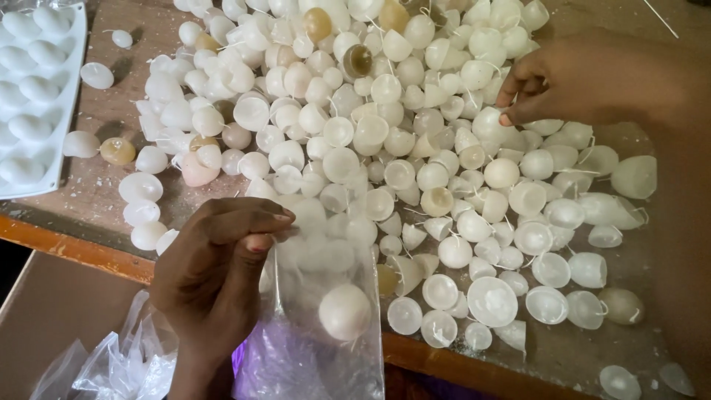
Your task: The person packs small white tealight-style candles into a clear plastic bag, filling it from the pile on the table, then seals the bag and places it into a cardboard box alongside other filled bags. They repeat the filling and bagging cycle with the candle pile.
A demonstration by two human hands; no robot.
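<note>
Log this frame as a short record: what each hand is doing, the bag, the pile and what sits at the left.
left hand: pinches the rim of the clear bag, holding it open at the table edge
bag contents: one white round candle
right hand: fingertips in the pile, at a white piece
pile: white half-shells and rounds with wicks, a few amber ones
mould: white tray with oval cavities, far left
spare bags: crumpled clear plastic, lower left
</note>
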